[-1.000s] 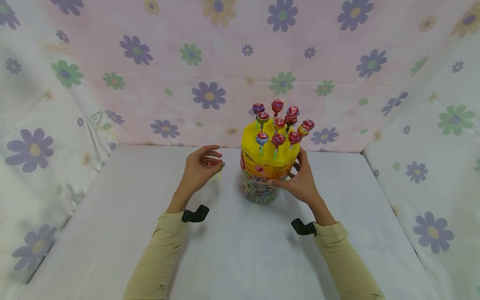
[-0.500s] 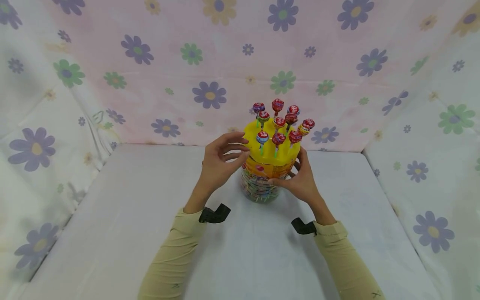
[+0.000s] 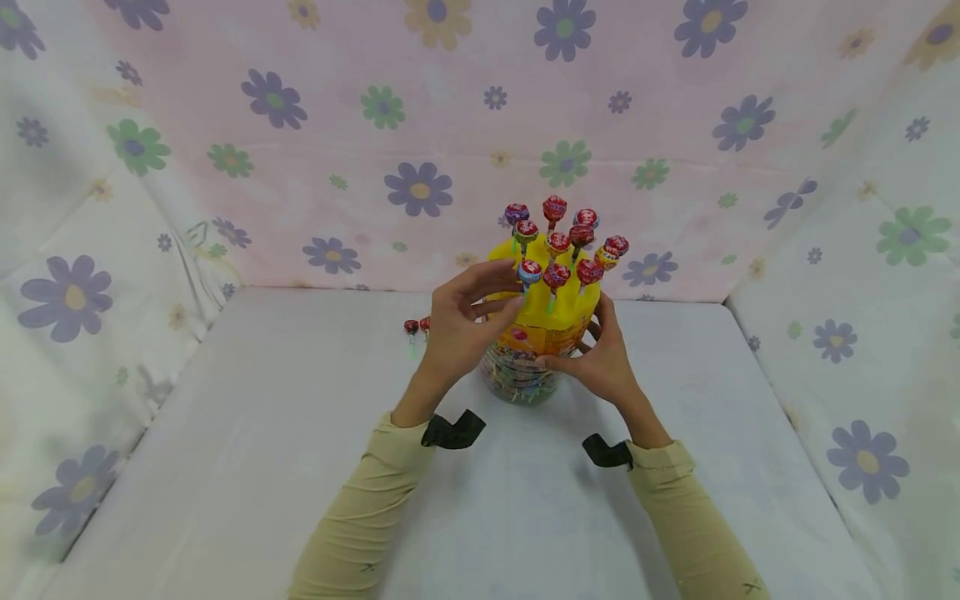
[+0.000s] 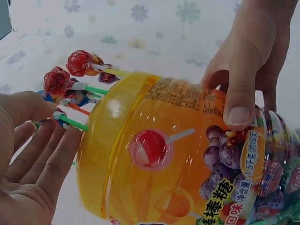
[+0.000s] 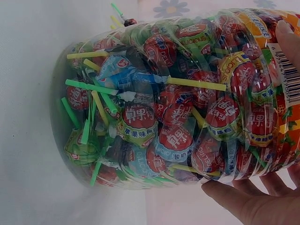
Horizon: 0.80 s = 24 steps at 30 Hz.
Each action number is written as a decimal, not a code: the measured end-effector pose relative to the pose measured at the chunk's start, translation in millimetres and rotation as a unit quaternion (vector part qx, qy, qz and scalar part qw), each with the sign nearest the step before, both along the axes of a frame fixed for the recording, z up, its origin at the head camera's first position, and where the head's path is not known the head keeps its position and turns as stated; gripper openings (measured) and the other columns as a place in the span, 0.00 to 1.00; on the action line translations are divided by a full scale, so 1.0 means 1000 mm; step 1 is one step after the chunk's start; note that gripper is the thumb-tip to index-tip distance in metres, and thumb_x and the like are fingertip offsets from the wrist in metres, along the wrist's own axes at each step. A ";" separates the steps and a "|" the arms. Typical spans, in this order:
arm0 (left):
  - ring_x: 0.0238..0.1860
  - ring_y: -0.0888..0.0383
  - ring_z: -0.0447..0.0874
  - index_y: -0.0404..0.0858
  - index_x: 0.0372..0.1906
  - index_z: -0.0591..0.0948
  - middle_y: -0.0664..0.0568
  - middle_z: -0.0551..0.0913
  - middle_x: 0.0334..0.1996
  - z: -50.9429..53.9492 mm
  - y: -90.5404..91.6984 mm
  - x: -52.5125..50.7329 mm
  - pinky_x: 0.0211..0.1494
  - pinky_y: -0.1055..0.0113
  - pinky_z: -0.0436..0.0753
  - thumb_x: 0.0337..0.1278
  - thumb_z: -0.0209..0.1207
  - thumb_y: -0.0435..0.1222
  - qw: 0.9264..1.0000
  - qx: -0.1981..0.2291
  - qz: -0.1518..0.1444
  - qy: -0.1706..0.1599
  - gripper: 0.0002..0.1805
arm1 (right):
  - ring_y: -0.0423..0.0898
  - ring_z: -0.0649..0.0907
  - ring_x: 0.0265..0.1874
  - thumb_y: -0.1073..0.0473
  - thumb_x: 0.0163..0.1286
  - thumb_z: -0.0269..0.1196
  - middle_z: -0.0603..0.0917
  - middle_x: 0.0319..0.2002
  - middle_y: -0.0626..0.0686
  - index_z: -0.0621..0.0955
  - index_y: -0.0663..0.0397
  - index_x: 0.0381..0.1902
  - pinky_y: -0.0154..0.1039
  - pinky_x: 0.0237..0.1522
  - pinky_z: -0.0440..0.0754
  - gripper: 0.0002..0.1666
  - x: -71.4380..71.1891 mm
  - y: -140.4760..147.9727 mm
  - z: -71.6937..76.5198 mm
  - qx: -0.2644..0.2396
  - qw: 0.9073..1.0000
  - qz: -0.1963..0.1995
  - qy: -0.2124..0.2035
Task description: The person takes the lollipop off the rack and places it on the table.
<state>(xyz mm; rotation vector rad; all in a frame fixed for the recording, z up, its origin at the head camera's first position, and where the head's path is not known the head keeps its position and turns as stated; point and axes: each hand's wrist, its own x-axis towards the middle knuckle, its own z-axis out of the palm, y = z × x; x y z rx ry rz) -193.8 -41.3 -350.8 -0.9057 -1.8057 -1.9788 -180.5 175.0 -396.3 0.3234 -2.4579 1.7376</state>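
A long tan left sleeve [image 3: 352, 508] and a matching right sleeve [image 3: 693, 521] are worn. Each is marked with a small dark X [image 3: 367, 567]. A black, bent wrist camera [image 3: 454, 431] is worn at each cuff [image 3: 662, 463].

A pink floral cloth [image 3: 480, 137] hangs behind the white surface [image 3: 517, 508]. White floral cloths [image 3: 847, 283] hang along both sides.

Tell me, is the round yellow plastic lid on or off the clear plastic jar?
On. The left-wrist view shows the round yellow plastic lid capping the clear plastic jar, bordering its orange label.
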 end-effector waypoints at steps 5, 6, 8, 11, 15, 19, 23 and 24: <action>0.51 0.42 0.87 0.24 0.59 0.78 0.32 0.84 0.52 -0.001 0.006 0.000 0.52 0.58 0.89 0.59 0.63 0.20 1.000 -0.010 0.021 0.007 0.22 | 0.66 0.69 0.71 0.68 0.58 0.76 0.63 0.72 0.64 0.52 0.55 0.79 0.66 0.67 0.72 0.60 0.002 -0.001 0.003 0.002 1.000 0.001 0.003; 0.51 0.42 0.87 0.24 0.59 0.78 0.33 0.84 0.52 -0.002 0.007 -0.001 0.51 0.59 0.89 0.59 0.63 0.20 1.000 -0.013 0.026 0.011 0.22 | 0.66 0.69 0.71 0.68 0.58 0.76 0.63 0.72 0.65 0.52 0.55 0.79 0.66 0.67 0.72 0.60 0.002 -0.001 0.003 0.003 1.000 0.001 0.005; 0.50 0.43 0.87 0.25 0.59 0.78 0.33 0.85 0.51 -0.002 0.009 0.000 0.51 0.59 0.89 0.59 0.64 0.20 0.999 -0.019 0.036 0.019 0.22 | 0.66 0.69 0.71 0.69 0.57 0.76 0.63 0.72 0.65 0.52 0.56 0.79 0.66 0.67 0.73 0.60 0.002 -0.001 0.004 0.003 1.000 0.001 0.009; 0.49 0.43 0.87 0.25 0.59 0.79 0.34 0.85 0.50 -0.001 0.012 0.000 0.51 0.60 0.89 0.60 0.64 0.21 0.998 -0.022 0.047 0.026 0.21 | 0.66 0.70 0.70 0.69 0.57 0.76 0.64 0.71 0.65 0.53 0.56 0.78 0.66 0.66 0.73 0.60 0.002 -0.001 0.004 0.000 1.000 0.002 0.015; 0.47 0.43 0.87 0.25 0.59 0.79 0.34 0.85 0.50 0.000 0.014 0.001 0.50 0.61 0.89 0.61 0.63 0.22 0.998 -0.018 0.055 0.025 0.21 | 0.66 0.70 0.70 0.69 0.57 0.76 0.64 0.71 0.65 0.53 0.57 0.78 0.65 0.66 0.74 0.60 0.002 -0.001 0.004 -0.002 1.000 0.005 0.019; 0.46 0.42 0.87 0.25 0.58 0.80 0.34 0.85 0.49 -0.001 0.015 0.000 0.50 0.61 0.89 0.60 0.63 0.21 0.998 -0.013 0.060 0.021 0.20 | 0.66 0.70 0.70 0.69 0.57 0.76 0.64 0.71 0.65 0.53 0.57 0.78 0.65 0.66 0.74 0.60 0.002 -0.001 0.003 -0.002 1.000 0.006 0.019; 0.46 0.41 0.87 0.25 0.57 0.80 0.33 0.85 0.49 -0.001 0.016 -0.001 0.50 0.62 0.89 0.60 0.62 0.21 0.998 -0.005 0.062 0.021 0.20 | 0.67 0.70 0.70 0.70 0.56 0.76 0.64 0.71 0.66 0.53 0.57 0.78 0.67 0.66 0.73 0.60 0.002 0.000 0.002 -0.002 1.000 0.005 0.019; 0.46 0.41 0.87 0.25 0.57 0.80 0.33 0.85 0.49 -0.001 0.016 -0.001 0.51 0.62 0.89 0.60 0.62 0.21 0.998 -0.003 0.062 0.023 0.20 | 0.67 0.69 0.70 0.69 0.56 0.76 0.64 0.71 0.66 0.53 0.57 0.78 0.67 0.66 0.73 0.60 0.002 0.000 0.002 -0.002 1.000 0.005 0.019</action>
